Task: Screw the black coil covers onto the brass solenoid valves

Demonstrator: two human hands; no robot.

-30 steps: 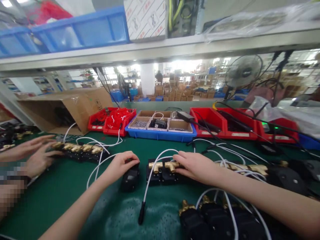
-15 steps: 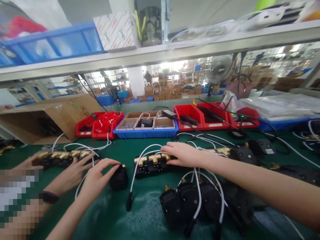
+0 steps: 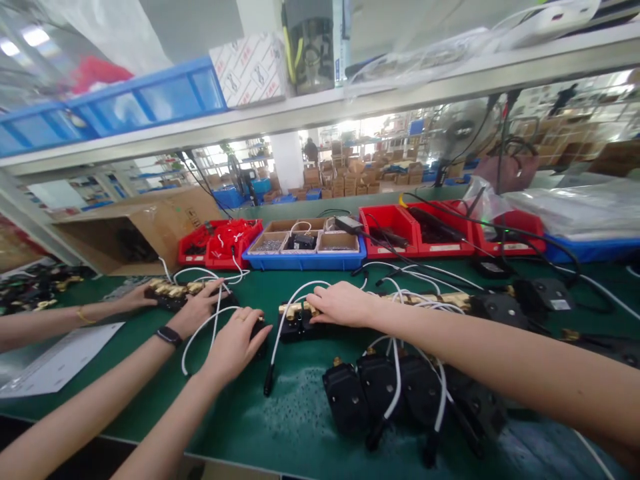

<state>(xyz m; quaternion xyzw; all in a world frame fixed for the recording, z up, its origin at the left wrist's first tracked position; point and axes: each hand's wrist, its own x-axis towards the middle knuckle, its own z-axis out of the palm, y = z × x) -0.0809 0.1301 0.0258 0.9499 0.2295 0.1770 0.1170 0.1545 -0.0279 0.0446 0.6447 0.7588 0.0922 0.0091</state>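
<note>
My left hand is closed over a small black box-shaped unit, its fingers curled down and covering most of it. To the right, my right hand grips a brass tee fitting on a row of black valve units, thumb and fingers around it. What lies beneath that palm is hidden. A white cable with a black plug loops from this row onto the bench between my hands. Nearer to me stand several larger black units with brass stubs and white cables.
At left a co-worker's hands rest on another row of brass-fitted units. Behind are red bins, a blue tray of small parts and a cardboard box. A shelf crosses above; loose cables lie at right.
The view has shifted left. My left hand has moved from the black unit's side to over its top. My right hand has slid left along the row, covering fittings that showed before.
</note>
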